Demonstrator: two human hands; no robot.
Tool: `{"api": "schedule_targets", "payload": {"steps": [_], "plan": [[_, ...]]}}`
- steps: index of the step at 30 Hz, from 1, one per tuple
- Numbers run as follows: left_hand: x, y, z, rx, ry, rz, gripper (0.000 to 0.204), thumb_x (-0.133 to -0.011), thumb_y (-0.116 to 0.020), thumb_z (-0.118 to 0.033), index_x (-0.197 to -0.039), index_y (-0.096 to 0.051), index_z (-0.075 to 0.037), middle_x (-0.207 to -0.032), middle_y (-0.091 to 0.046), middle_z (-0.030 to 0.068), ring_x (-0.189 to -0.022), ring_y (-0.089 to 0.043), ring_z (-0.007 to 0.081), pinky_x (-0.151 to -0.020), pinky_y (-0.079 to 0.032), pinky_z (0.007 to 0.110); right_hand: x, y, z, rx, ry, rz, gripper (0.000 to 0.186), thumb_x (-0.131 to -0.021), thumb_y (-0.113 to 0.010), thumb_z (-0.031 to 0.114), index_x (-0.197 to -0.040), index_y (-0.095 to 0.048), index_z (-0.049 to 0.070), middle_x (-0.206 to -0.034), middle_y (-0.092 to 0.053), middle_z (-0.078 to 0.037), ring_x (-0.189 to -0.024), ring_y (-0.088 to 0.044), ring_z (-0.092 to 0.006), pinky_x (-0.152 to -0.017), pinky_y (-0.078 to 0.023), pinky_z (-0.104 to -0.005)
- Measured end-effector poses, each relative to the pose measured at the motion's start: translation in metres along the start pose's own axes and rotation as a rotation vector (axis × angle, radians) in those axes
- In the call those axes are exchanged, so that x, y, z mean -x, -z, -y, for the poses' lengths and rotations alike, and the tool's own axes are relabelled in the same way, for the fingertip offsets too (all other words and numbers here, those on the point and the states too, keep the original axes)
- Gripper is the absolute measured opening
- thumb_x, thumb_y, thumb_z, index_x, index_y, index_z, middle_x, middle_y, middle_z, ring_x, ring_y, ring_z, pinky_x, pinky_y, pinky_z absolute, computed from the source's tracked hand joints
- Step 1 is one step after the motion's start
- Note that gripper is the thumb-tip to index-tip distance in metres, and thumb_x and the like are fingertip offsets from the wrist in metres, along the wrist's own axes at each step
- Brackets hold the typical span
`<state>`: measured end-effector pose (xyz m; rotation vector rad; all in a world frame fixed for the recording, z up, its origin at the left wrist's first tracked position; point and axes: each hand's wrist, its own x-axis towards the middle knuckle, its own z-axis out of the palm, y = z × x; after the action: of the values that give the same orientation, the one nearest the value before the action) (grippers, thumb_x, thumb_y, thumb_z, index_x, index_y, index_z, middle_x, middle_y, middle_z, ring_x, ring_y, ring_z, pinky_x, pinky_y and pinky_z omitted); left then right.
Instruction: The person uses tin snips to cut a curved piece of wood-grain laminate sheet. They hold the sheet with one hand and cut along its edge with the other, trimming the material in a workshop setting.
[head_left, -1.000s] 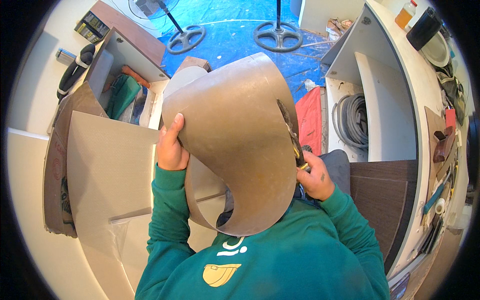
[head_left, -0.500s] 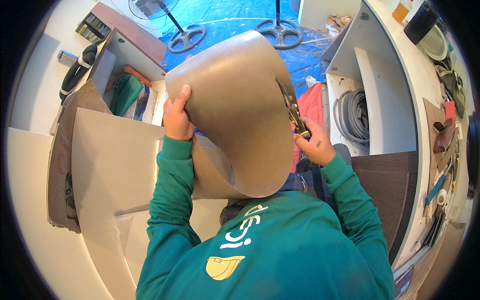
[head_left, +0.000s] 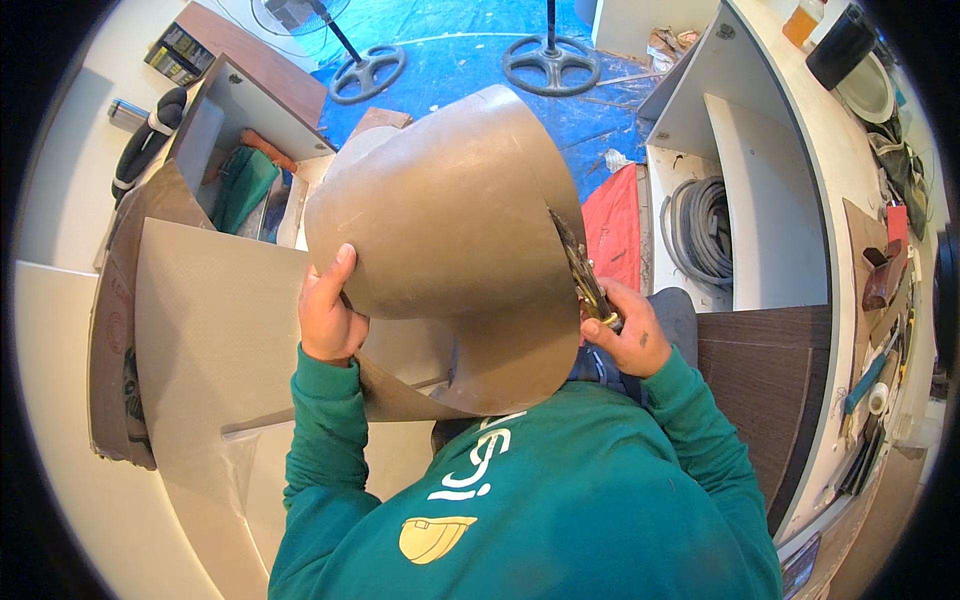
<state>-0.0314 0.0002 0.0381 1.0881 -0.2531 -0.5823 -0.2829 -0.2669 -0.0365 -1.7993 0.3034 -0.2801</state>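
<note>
A large curled sheet (head_left: pixel 450 250) is standing up in the middle, directly before the person. The left hand (head_left: pixel 328 320) is gripping its left edge, and the right hand (head_left: pixel 625 335) is sitting at its right edge with a cutting tool (head_left: pixel 580 275) lying against that edge. A flat panel (head_left: pixel 200 340) is lying on the surface (head_left: pixel 60 400) to the left, partly under the sheet. Behind the sheet, two fan bases (head_left: pixel 550 62) are standing on the floor. To the right, a coiled hose (head_left: pixel 700 225) is lying inside an open cabinet (head_left: pixel 760 200).
</note>
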Motion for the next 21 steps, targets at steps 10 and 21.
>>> {"api": "schedule_targets", "payload": {"steps": [10,21], "plan": [[0.014,0.02,-0.005,-0.143,0.145,0.092,0.051,-0.098,-0.063,-0.018,-0.143,-0.046,0.001,-0.136,-0.06,0.0146,-0.125,-0.058,0.0278,-0.107,-0.046,0.043,-0.005,0.018,-0.018,-0.001,0.07,0.101,0.049,-0.084,-0.074,0.014,-0.128,-0.059,-0.002,-0.097,-0.064,-0.006,-0.086,-0.059,-0.0116,-0.078,-0.051,-0.0292],[0.017,0.041,-0.014,-0.45,0.101,0.239,0.061,-0.096,-0.065,-0.024,-0.148,-0.042,-0.001,-0.146,-0.053,0.0151,-0.134,-0.052,0.0308,-0.114,-0.04,0.047,-0.011,0.026,0.005,0.208,0.2,0.018,0.049,-0.082,-0.072,0.01,-0.127,-0.059,-0.003,-0.1,-0.062,-0.005,-0.088,-0.059,-0.0107,-0.079,-0.051,-0.0282]]}}
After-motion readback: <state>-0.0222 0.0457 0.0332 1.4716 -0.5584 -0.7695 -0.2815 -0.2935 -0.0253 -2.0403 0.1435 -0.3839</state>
